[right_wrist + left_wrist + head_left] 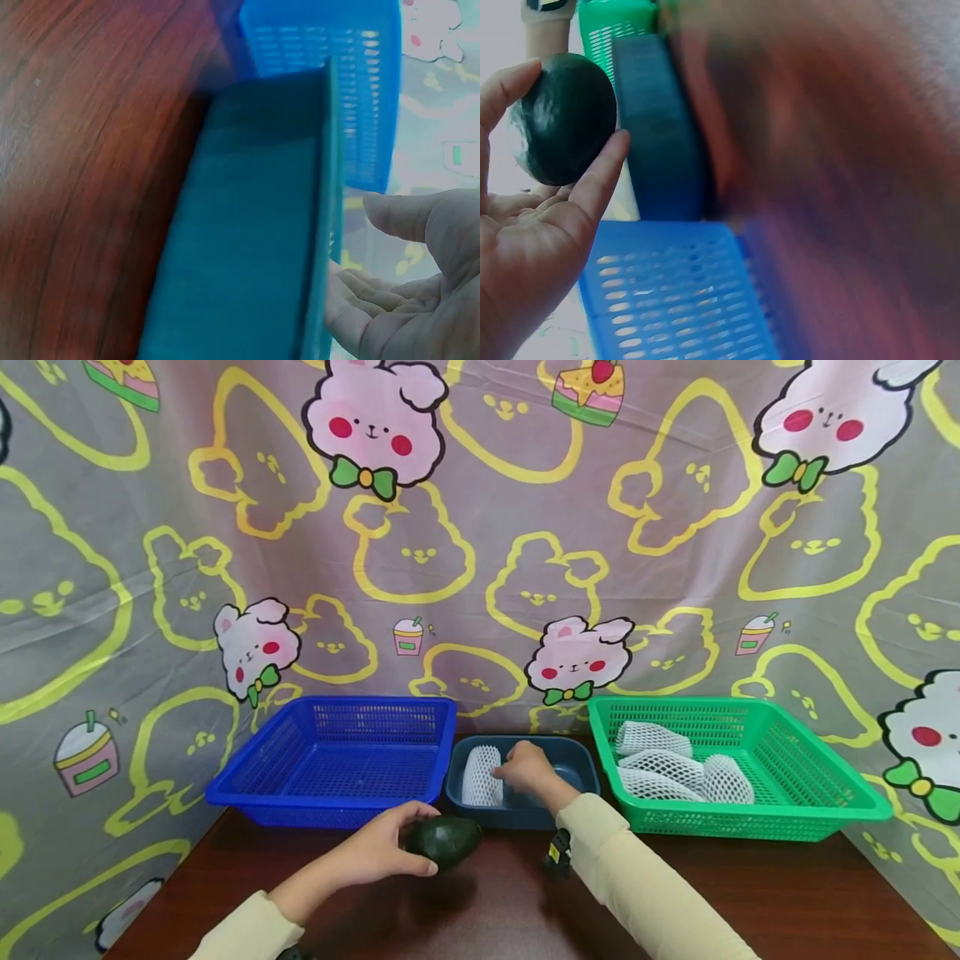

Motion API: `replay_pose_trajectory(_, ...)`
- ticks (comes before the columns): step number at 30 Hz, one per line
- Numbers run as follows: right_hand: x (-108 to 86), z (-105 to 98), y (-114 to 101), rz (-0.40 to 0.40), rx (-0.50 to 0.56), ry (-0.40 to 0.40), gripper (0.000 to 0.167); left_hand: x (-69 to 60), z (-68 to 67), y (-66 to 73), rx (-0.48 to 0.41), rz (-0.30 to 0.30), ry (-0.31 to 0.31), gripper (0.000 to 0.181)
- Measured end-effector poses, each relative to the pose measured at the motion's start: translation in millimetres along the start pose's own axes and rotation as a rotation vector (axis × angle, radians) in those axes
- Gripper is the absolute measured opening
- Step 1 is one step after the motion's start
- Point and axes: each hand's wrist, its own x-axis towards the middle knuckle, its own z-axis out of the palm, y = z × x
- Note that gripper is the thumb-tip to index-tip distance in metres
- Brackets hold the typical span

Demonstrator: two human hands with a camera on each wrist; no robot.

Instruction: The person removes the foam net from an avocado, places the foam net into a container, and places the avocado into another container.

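Observation:
My left hand (pixel 393 843) holds a dark green, smooth avocado (pixel 444 842) above the table, in front of the small bin. In the left wrist view, the thumb and fingers lie around the avocado (pixel 566 120). My right hand (pixel 527 767) reaches over the dark blue-grey bin (pixel 525 817), its fingertips at the right side of a white foam net sleeve (pixel 481 777). Whether they touch the sleeve I cannot tell. In the right wrist view, the thumb stands apart from the fingers of the right hand (pixel 412 277), and the bin's wall partly hides the fingertips.
A blue basket (pixel 330 816) stands left of the bin. To its right, a green basket (pixel 757 822) holds several white foam net sleeves (pixel 660 768). All three containers line the back of the brown wooden table (pixel 495 914), before a patterned curtain (pixel 480 568).

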Motion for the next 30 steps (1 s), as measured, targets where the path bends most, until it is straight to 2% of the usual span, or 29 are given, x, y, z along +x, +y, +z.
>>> replay_pose_trajectory(3,-3.4,-0.3,-3.6,-0.025,0.048,0.003,0.038,-2.1,-7.8,6.1,0.002,0.011,0.016,0.061)
replay_pose_trajectory(9,-11.0,7.8,-12.4,-0.105,0.241,-0.012,0.037,-2.6,-22.1,16.6,0.032,-0.005,0.052,0.061)
replay_pose_trajectory(18,-22.1,33.8,-23.8,-0.115,0.522,-0.124,0.024,-2.9,-45.0,19.8,0.074,0.011,0.171,0.064)
replay_pose_trajectory(23,-29.0,44.3,-31.2,-0.125,0.584,-0.163,0.022,-2.0,-58.7,16.4,0.103,0.002,0.252,0.063)
replay_pose_trajectory(30,-34.2,51.0,-42.2,-0.103,0.61,-0.178,0.023,-1.3,-74.2,9.4,0.16,-0.039,0.35,0.064)
